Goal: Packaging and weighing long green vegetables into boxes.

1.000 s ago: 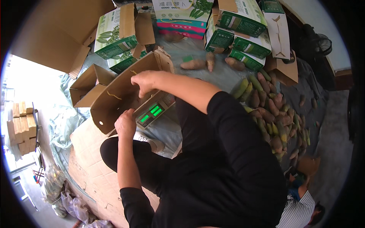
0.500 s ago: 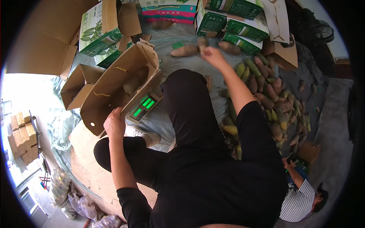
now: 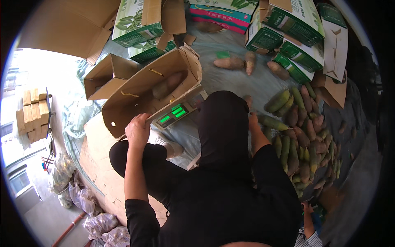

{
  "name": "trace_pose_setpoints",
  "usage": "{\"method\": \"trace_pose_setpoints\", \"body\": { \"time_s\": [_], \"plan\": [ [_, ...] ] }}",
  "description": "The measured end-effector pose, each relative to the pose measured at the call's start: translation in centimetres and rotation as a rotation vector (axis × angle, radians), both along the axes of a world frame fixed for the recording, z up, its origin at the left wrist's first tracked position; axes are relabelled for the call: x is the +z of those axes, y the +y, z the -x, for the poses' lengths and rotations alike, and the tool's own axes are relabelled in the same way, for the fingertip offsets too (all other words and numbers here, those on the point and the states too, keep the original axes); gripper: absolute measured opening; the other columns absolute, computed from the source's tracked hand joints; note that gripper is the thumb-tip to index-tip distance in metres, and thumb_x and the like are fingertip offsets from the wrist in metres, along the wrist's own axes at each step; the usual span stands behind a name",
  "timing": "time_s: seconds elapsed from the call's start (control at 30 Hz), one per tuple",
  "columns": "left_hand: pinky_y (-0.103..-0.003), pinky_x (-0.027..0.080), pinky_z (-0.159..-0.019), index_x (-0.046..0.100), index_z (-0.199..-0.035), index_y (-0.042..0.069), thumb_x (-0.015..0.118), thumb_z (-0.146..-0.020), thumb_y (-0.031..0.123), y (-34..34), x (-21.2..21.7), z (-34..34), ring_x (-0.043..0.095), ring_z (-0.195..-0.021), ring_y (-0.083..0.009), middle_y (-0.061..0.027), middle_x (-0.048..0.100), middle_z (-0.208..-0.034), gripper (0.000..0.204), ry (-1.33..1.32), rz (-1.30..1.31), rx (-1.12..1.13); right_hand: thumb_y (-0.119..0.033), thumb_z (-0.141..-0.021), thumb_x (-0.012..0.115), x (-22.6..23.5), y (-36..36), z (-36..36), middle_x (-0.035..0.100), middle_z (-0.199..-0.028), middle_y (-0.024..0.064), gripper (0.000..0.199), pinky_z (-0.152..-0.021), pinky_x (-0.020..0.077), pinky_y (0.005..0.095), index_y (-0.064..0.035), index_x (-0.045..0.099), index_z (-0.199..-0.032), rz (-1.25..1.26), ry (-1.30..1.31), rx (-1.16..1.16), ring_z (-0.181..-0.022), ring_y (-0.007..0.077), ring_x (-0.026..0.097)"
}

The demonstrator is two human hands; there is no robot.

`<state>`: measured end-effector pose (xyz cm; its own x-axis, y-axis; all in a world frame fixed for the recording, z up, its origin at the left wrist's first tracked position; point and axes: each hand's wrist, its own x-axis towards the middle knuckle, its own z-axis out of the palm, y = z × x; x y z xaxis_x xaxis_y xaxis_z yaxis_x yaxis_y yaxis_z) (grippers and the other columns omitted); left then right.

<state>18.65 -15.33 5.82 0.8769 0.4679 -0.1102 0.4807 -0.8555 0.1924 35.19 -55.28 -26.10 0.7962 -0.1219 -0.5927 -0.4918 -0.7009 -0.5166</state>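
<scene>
An open cardboard box (image 3: pixel 119 103) with yellow cord handles stands tilted at the left, a long brownish root vegetable (image 3: pixel 166 84) lying inside. The fingers of my left hand (image 3: pixel 138 129) are bent over its near rim. Beside that rim is a scale display (image 3: pixel 173 114) with lit green digits. My right hand (image 3: pixel 254 121) is low beside my right knee, near the edge of a pile of green and reddish-brown radish-like roots (image 3: pixel 294 127). The knee hides part of this hand, so its grip does not show. Farther off, two loose roots (image 3: pixel 228 63) lie close together, a third (image 3: pixel 278 70) to their right.
Green-and-white printed cartons (image 3: pixel 294 24) are stacked at the back right, more (image 3: pixel 138 24) at the back left. A smaller open box (image 3: pixel 108 76) sits left of the large one. Plastic sheeting (image 3: pixel 218 82) covers the floor. Another person's striped sleeve (image 3: pixel 310 239) shows at lower right.
My right hand has left the root at the back and come down beside my knee. My left hand stays on the box rim. The whole view has shifted, with the scene sitting farther right.
</scene>
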Motion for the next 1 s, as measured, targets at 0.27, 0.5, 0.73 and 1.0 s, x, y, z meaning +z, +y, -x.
{"method": "trace_pose_setpoints", "body": {
  "time_s": [0.27, 0.5, 0.73, 1.0],
  "plan": [
    [-0.038, 0.05, -0.07, 0.065, -0.089, 0.013, 0.059, -0.078, 0.011, 0.1, 0.0, -0.1, 0.062, -0.084, -0.0263, -0.0054, 0.063, -0.084, 0.013, -0.004, 0.001, -0.001, -0.025, -0.067, 0.077, -5.7, 1.7, -1.1, 0.063, -0.1, 0.0246, 0.052, -0.076, 0.0471, 0.0406, 0.0084, 0.059, -0.103, -0.248, -0.043, -0.137, -0.095, 0.0331, 0.063],
    [-0.038, 0.05, -0.07, 0.065, -0.089, 0.012, 0.059, -0.076, 0.01, 0.4, -0.1, 0.2, 0.061, -0.085, -0.026, -0.0052, 0.063, -0.083, 0.014, -0.019, -0.018, -0.02, -0.017, -0.072, 0.068, -0.8, 1.6, -1.5, 0.059, -0.092, 0.0131, 0.055, -0.066, 0.0466, 0.038, -0.0017, 0.047, -0.12, -0.413, 0.125, -0.312, -0.079, 0.0279, 0.059],
    [-0.038, 0.05, -0.071, 0.065, -0.09, 0.013, 0.06, -0.075, 0.009, 0.3, -0.4, -0.6, 0.062, -0.086, -0.0258, -0.0051, 0.063, -0.084, 0.016, -0.035, -0.002, -0.039, -0.013, -0.075, 0.062, 3.5, 0.9, -3.3, 0.057, -0.095, 0.0069, 0.045, -0.061, 0.0445, 0.0323, -0.007, 0.048, -0.117, -0.498, 0.221, -0.045, -0.074, 0.0192, 0.054],
    [-0.04, 0.051, -0.072, 0.064, -0.093, 0.014, 0.057, -0.077, 0.012, 0.5, -0.7, -0.3, 0.062, -0.089, -0.0264, -0.0052, 0.064, -0.089, 0.018, 0.042, -0.027, -0.026, -0.005, -0.066, 0.074, 21.7, 10.6, -9.3, 0.058, -0.108, 0.0085, 0.067, -0.083, 0.047, 0.0334, -0.0022, 0.044, -0.126, -0.734, -0.198, 0.24, -0.099, 0.0201, 0.056]
  ]
}}
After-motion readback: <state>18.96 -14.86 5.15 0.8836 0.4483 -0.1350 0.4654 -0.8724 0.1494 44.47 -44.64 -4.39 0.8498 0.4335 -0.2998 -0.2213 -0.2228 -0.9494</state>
